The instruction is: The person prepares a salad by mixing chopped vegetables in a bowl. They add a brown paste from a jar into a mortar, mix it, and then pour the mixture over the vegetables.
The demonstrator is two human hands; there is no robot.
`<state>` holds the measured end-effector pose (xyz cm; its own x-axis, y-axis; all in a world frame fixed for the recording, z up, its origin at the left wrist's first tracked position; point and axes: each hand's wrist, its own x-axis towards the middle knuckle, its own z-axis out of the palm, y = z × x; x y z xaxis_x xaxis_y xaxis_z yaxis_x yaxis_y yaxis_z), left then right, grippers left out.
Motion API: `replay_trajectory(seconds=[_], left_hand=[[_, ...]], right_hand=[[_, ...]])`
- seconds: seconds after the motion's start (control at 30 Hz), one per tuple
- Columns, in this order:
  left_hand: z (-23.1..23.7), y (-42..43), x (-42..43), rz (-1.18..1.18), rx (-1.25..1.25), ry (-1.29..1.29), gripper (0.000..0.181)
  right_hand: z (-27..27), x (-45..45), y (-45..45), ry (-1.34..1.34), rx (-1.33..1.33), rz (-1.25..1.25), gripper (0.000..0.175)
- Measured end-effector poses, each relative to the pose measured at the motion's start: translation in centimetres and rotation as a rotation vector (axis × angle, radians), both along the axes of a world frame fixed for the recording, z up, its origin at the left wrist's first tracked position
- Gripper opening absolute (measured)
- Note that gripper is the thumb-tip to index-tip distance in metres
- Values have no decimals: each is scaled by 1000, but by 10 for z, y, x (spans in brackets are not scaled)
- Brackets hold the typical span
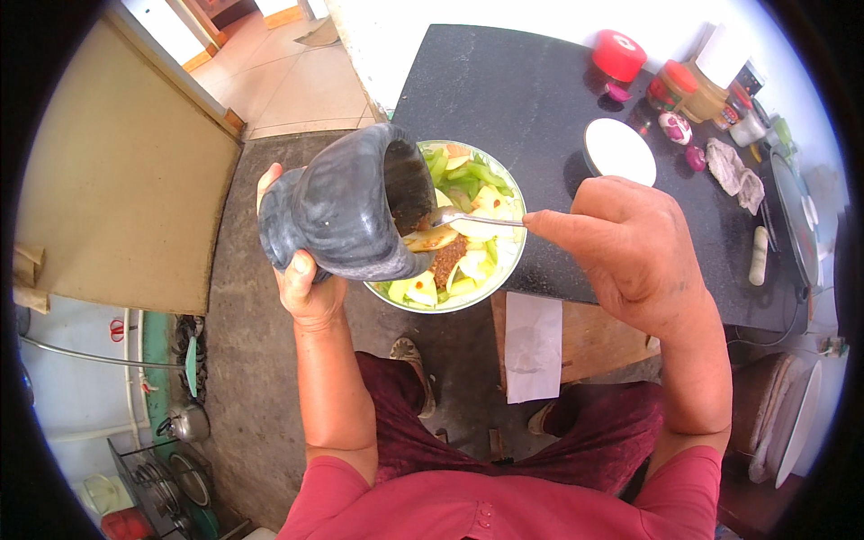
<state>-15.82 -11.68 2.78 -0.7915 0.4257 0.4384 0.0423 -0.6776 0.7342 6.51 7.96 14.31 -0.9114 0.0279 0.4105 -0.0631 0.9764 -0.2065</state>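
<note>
My left hand point(300, 287) grips a dark stone mortar point(337, 202) by its foot, tilted on its side with its mouth facing right. Below that mouth is a round patterned bowl point(516, 260) holding pale sliced vegetable pieces and green strips point(476, 179). A clump of reddish-brown paste point(448, 262) lies on the slices. Between the fingers of my right hand point(624, 246) is the handle of a metal spoon point(496, 221), whose head is at the mortar's lower lip. Part of the bowl is hidden behind the mortar.
The dark countertop point(486, 88) bears a white bowl point(619, 152), red-lidded jars point(671, 84), a red container point(619, 55), onions point(675, 128), a crumpled cloth point(734, 174) and a pan point(793, 216) at right. A sheet of paper point(533, 347) hangs over a wooden surface below.
</note>
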Motion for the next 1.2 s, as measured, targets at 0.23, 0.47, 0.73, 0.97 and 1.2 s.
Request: replay_trajectory(seconds=[0.23, 0.47, 0.73, 0.97, 1.2], left_hand=[[1, 1, 3, -16, 3, -6, 108], [1, -1, 6, 22, -57, 65, 108], [1, -2, 6, 53, -74, 104, 107], [1, -3, 5, 55, -60, 71, 107], [-2, -4, 4, 41, -45, 56, 107]], right_hand=[[-11, -27, -19, 101, 30, 46, 18], [-11, -17, -11, 38, 122, 122, 30], [-2, 12, -4, -45, 98, 14, 29], [-9, 18, 0, -4, 36, -74, 24], [-25, 0, -14, 62, -51, 13, 27]])
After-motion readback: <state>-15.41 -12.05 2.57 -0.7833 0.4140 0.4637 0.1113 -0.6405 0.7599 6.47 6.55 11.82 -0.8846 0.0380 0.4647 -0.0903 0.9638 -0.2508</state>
